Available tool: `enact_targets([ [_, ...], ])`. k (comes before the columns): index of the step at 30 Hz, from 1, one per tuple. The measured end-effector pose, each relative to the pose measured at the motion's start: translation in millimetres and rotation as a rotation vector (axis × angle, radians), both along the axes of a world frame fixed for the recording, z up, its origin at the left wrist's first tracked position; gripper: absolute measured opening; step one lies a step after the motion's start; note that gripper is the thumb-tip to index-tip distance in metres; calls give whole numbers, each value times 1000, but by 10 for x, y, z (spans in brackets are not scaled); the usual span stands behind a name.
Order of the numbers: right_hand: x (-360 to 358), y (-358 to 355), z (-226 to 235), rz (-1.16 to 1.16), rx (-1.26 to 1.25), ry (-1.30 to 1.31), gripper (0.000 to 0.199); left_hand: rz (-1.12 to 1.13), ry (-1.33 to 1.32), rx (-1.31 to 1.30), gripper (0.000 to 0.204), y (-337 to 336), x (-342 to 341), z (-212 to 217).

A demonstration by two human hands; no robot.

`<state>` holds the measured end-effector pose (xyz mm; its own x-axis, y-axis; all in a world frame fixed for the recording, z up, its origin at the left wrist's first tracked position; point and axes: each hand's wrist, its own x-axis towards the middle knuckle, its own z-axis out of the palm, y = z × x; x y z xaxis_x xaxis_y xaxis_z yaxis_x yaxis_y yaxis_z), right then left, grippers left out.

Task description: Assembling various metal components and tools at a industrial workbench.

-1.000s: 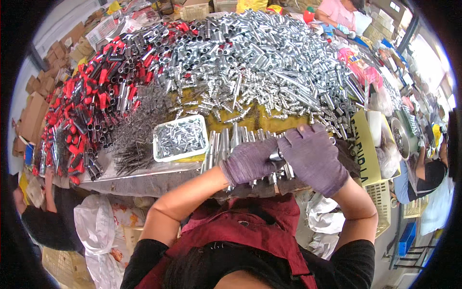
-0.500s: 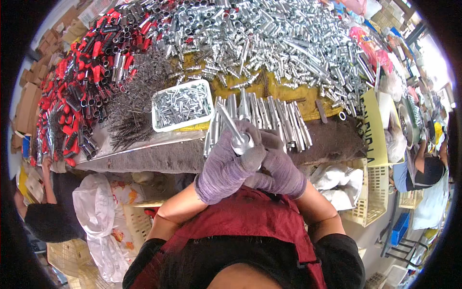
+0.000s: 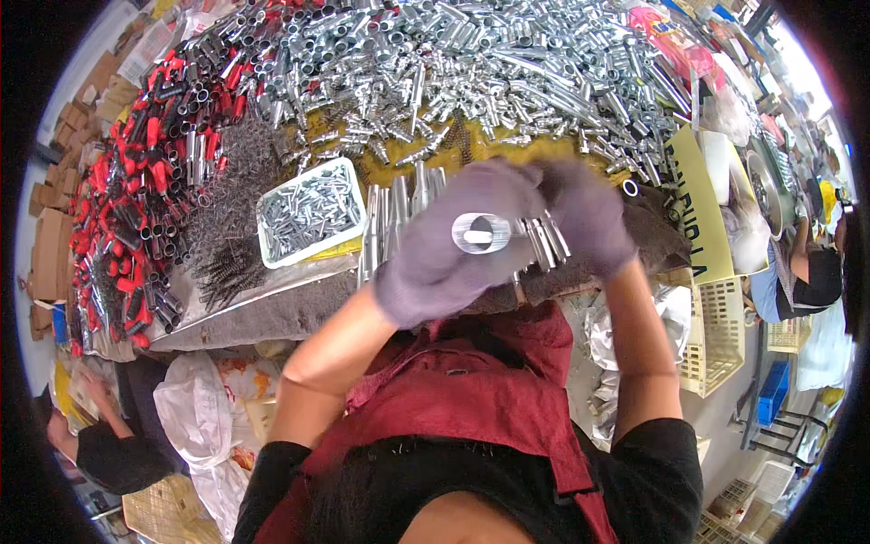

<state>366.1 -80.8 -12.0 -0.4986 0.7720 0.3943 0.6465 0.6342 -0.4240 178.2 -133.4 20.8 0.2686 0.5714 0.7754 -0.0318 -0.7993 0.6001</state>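
— Left hand (image 3: 442,249): report its condition.
— Gloved fingers are closed around a metal cylinder (image 3: 480,234). Only the round end of the part shows; its body is hidden within the grip.

— Right hand (image 3: 587,218): same report.
— Blurred, fingers curled inward, positioned to the right of the left hand and slightly farther from the body. Whether it holds anything cannot be told. Whether the fingertips of both hands touch cannot be told either.

— Specify the position of the cylinder.
— It is in the left hand, above the near part of the counter (image 3: 272,313), in front of the chest. Relative to the right hand, it lies to the left and a little nearer the body. The left hand is the nearer one, being in contact.

— This bearing appears to be the governing relation. Specify orientation.
— The round end faces up toward the head, with a pale piece visible inside its dark opening. The long axis therefore appears to run close to the line of sight; exact tilt cannot be read.

— Compare with the row of metal tubes (image 3: 396,213).
— Those lie partly behind the hands, long axes running away from the body, to the right of the white tray (image 3: 314,247).
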Motion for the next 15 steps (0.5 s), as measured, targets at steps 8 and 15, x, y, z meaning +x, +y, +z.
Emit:
enact_targets([
  [8,338,1651,-486,-353,-9,-482,32,42,1155,85,42,445,507,-705],
  [15,121,1809,-281,-342,-105,-687,33,2,1180,-318,59,427,483,-362],
])
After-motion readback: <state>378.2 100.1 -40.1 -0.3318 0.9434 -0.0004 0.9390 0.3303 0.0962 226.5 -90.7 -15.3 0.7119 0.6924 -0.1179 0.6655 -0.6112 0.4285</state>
